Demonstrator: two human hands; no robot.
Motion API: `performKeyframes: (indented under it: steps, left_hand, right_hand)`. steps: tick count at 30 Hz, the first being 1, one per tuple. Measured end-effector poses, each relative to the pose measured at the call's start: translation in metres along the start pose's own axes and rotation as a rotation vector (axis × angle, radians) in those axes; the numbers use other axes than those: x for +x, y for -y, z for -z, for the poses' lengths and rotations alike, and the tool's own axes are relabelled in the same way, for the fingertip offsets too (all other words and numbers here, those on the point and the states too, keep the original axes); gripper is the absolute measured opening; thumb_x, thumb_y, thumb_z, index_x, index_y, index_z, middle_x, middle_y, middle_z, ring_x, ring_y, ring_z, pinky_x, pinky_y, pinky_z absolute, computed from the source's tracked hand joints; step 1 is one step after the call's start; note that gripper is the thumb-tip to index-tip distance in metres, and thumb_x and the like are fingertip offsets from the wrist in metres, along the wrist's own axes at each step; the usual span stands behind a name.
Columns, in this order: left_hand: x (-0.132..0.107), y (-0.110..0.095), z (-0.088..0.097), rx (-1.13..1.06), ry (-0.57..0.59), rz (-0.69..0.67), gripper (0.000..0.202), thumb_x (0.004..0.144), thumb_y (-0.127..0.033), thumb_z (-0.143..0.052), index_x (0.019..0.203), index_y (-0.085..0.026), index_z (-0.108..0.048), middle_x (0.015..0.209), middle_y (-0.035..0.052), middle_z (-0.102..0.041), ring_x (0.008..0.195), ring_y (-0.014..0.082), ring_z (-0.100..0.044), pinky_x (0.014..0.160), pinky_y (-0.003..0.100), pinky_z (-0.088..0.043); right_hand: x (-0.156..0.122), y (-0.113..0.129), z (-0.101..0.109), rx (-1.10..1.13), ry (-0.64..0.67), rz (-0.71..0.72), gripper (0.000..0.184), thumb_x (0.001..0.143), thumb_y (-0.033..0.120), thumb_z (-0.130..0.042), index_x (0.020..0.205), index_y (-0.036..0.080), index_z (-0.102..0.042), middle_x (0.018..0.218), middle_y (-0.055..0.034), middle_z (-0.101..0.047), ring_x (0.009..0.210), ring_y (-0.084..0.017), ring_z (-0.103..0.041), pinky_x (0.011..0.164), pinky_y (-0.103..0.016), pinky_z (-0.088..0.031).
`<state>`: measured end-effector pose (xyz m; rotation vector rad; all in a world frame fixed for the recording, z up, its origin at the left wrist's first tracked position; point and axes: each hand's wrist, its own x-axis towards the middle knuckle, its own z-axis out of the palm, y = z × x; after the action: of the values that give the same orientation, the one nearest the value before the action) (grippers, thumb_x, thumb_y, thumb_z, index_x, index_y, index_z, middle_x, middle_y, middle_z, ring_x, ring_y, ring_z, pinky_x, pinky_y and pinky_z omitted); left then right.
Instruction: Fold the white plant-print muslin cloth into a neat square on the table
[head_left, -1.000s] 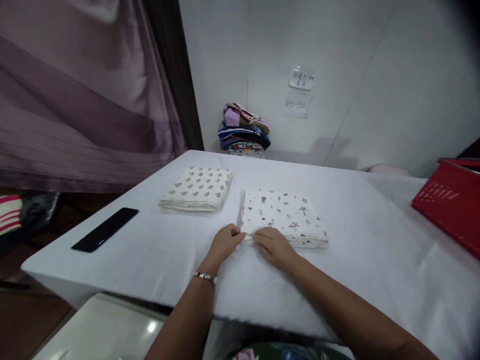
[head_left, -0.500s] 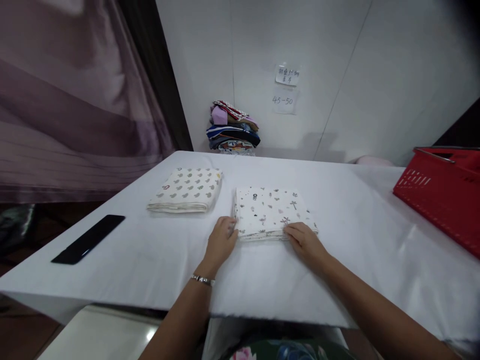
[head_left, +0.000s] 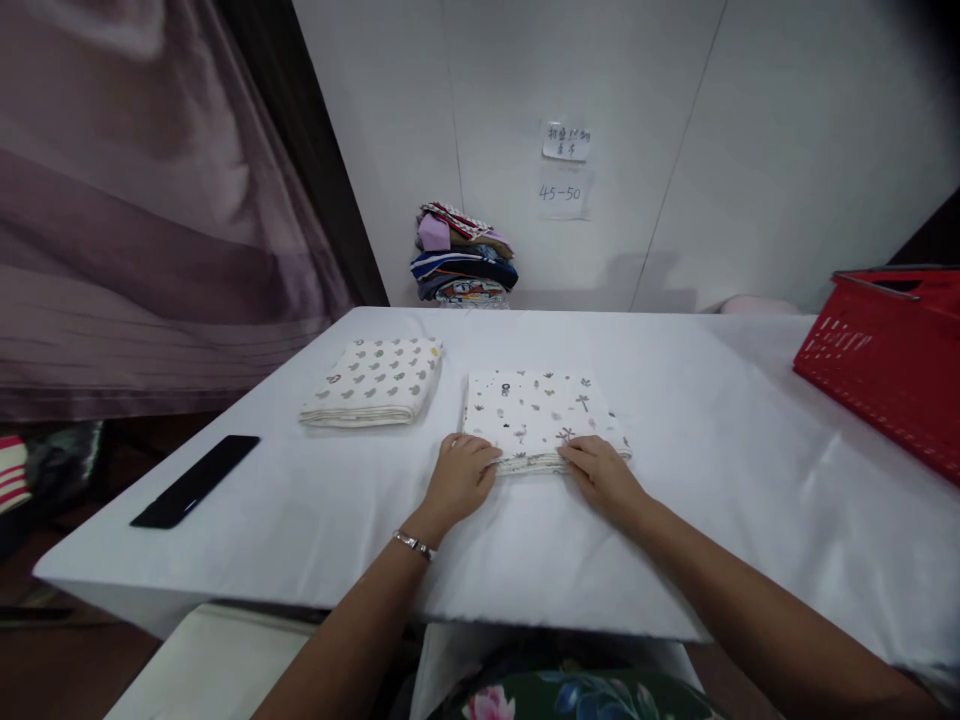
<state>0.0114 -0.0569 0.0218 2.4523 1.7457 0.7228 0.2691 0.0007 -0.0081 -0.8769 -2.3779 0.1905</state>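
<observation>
A folded white cloth (head_left: 536, 405) with small prints of palm trees, birds and leaves lies flat on the table in front of me. My left hand (head_left: 466, 468) grips its near left corner, fingers on top and thumb low by the folded edge. On the right part of the same near edge, my right hand (head_left: 596, 468) is closed with its fingers over the top layer. Between the hands the stacked layers of the edge show. Left of it lies a second folded cloth (head_left: 379, 382), cream with grey mushroom-like prints, touched by neither hand.
The table (head_left: 720, 430) has a white cover. A black flat object (head_left: 196, 482), like a phone, lies at the left. A red basket (head_left: 885, 360) stands on the right. Folded fabrics (head_left: 465, 255) are piled at the back wall, near paper notes (head_left: 566, 165). A curtain (head_left: 150, 220) hangs left.
My left hand has moved right, from the cloth's left side onto its near edge at the corner. My right hand stays at the near edge. The camera view has shifted slightly.
</observation>
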Motion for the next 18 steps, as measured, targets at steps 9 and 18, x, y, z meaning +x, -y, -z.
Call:
performKeyframes:
  steps: [9,18]
  left_hand:
    - [0.009,0.002,0.005,0.150,0.117,-0.107,0.026,0.083,-0.017,-0.045,0.102,-0.024,-0.061,0.095,0.0044,-0.062,0.092,0.0189,-0.053,0.099,0.044,-0.025]
    - [0.005,0.006,-0.001,0.239,0.098,-0.163,0.024,0.082,-0.012,-0.043,0.095,-0.021,-0.062,0.090,0.0053,-0.062,0.091,0.0197,-0.053,0.096,0.041,-0.030]
  right_hand:
    - [-0.003,0.001,-0.001,0.012,-0.006,-0.004,0.031,0.085,0.013,-0.045,0.111,0.023,-0.059,0.104,-0.0100,-0.060,0.096,-0.024,-0.052,0.081,-0.042,-0.044]
    - [-0.005,0.004,0.003,0.015,0.008,0.018,0.031,0.086,0.010,-0.042,0.109,0.022,-0.059,0.104,-0.0095,-0.060,0.097,-0.023,-0.051,0.081,-0.040,-0.043]
